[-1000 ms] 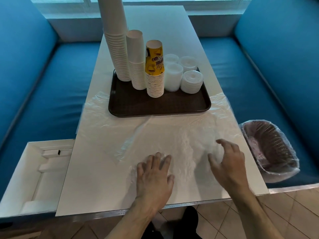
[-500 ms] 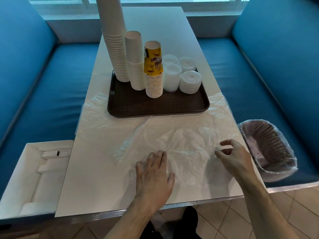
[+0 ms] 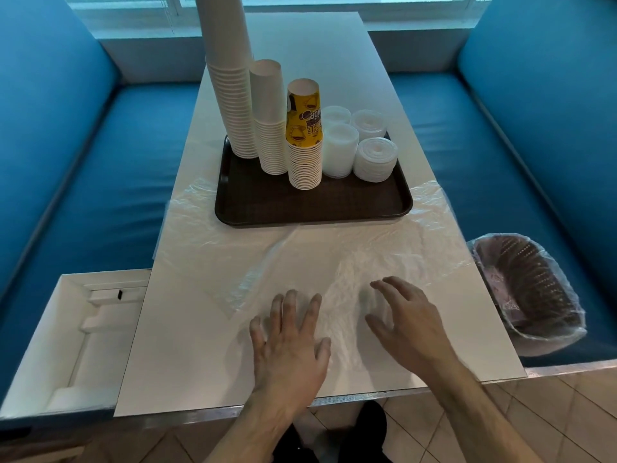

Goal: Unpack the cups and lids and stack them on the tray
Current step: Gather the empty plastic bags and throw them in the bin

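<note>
Both hands rest on the crumpled clear plastic wrapping sheet [image 3: 350,262] spread over the near half of the white rectangular tabletop [image 3: 187,345]. The left hand [image 3: 289,345] lies flat, fingers straight and spread, pressing the film down; the right hand [image 3: 405,324] sits just beside it with fingers loosely arched, fingertips on the film, gripping nothing. The dark brown rectangular plastic tray [image 3: 314,208] stands beyond the hands, its near edge on the film, long axis running across the tabletop. On it: a very tall stack of plain white paper cups [image 3: 230,95] rising out of view, a shorter white paper cup stack [image 3: 269,118], and a stack topped by a yellow printed paper cup [image 3: 304,135], all upside down, bases up, long axes roughly vertical; the tall stack appears to lean slightly, though the wide lens may account for that. Four short stacks of translucent white plastic lids [image 3: 375,158] sit to the right of the cups. Unpacking looks essentially complete. Risk, as judged: the film runs under the tray edge, so gathering or tugging it toward the person could drag the tray and topple the tall stack. A plastic-lined brown wicker bin [image 3: 527,289] stands on the blue bench at right.
</note>
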